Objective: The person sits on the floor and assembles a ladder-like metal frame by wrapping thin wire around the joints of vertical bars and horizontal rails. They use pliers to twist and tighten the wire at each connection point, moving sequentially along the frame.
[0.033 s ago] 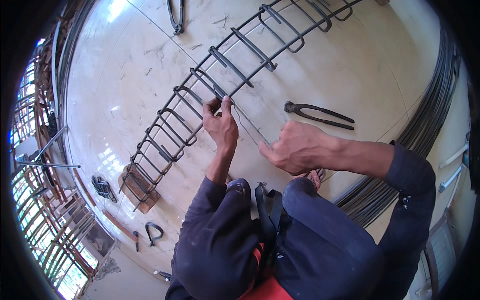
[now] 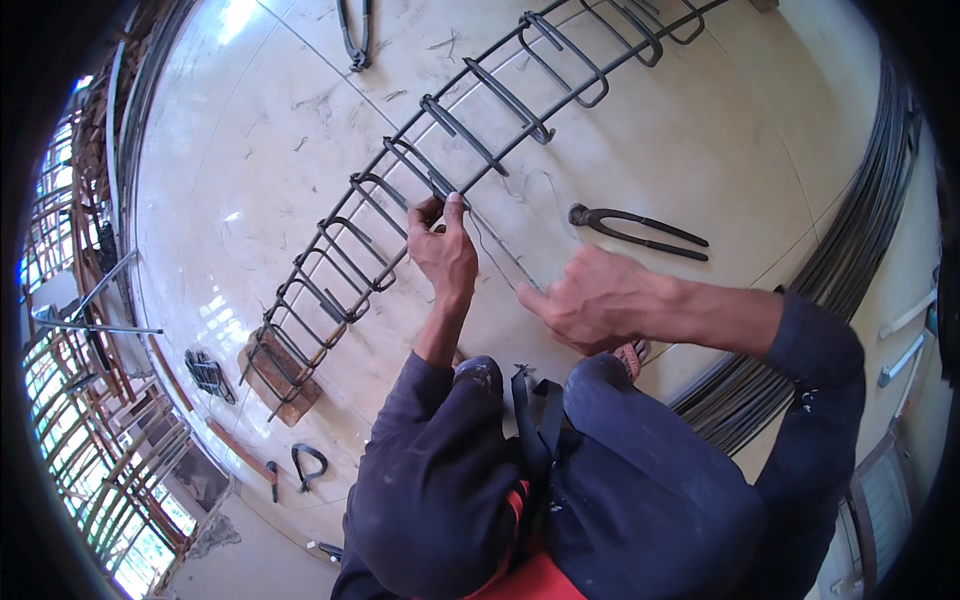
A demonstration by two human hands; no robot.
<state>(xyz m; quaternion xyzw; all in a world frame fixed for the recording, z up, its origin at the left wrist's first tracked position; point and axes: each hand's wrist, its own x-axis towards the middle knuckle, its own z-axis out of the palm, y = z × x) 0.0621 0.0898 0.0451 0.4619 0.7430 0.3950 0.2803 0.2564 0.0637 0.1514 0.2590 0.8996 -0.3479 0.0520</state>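
Observation:
A long rebar cage (image 2: pixel 505 150) of dark steel bars and bent stirrups runs diagonally from the upper right to the lower left. My left hand (image 2: pixel 443 262) is closed at its near bar, thumb and fingers pinching beside a stirrup corner. From that pinch a thin binding wire (image 2: pixel 487 250) slants down to the right. Its other end goes into my right hand (image 2: pixel 598 302), which is closed around it, slightly blurred. End-cutting pincers (image 2: pixel 640 228) lie on the floor beyond the right hand, jaws facing left.
A brick-like block (image 2: pixel 285 385) sits under the cage's lower-left end, near a small bundle of bent metal (image 2: pixel 208 376). More pincers (image 2: pixel 355 40) lie at the top. A bundle of long rods (image 2: pixel 800 320) curves along the right. A hammer-like tool (image 2: pixel 240 447) lies lower left.
My right hand has shifted very slightly, its outline now more blurred. The left hand keeps its pinch at the cage.

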